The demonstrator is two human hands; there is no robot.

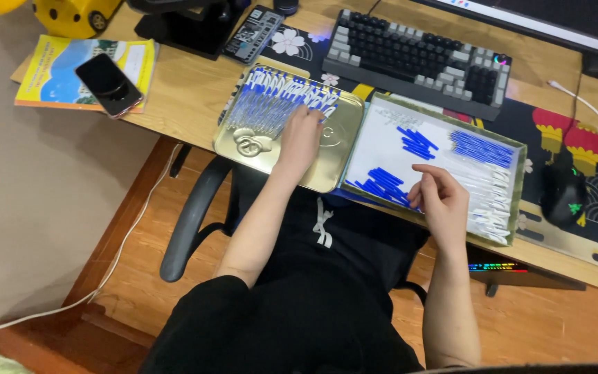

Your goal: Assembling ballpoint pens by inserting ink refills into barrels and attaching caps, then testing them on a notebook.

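While the phone (109, 84) lies on a yellow booklet (57, 66) at the far left, the left hand (300, 135) rests fingers-down on a row of blue-and-white sticks (271, 104) in the gold tin lid (271, 156), pinching nothing. To its right, the right hand (441, 197) hovers half-curled over the blue pieces (382, 183) in the white tray (513, 208), holding nothing visible. Beyond sits a black mouse (563, 194).

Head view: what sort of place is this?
Likely a home computer desk: a mechanical keyboard, a mouse and a swivel chair, with both hands sorting small blue pieces in trays.
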